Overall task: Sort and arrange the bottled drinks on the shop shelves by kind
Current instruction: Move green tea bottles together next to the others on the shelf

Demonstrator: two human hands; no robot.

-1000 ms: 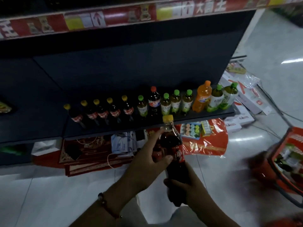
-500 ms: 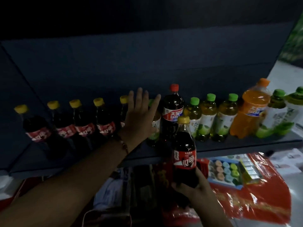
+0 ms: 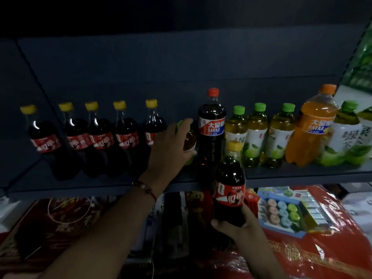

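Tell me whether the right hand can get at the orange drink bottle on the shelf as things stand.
Probably not yet: the right hand is full, gripping a yellow-capped cola bottle below the shelf edge. The orange drink bottle itself stands at the front, nothing blocking it.

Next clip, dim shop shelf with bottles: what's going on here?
A person is sorting drinks on a dark shelf. The right hand holds a yellow-capped cola bottle upright in front of the shelf edge, not yet placed. The left hand reaches in and grips a small green-capped bottle standing between the five colas and the tall red-capped bottle. Right of that stand green teas and an orange drink.
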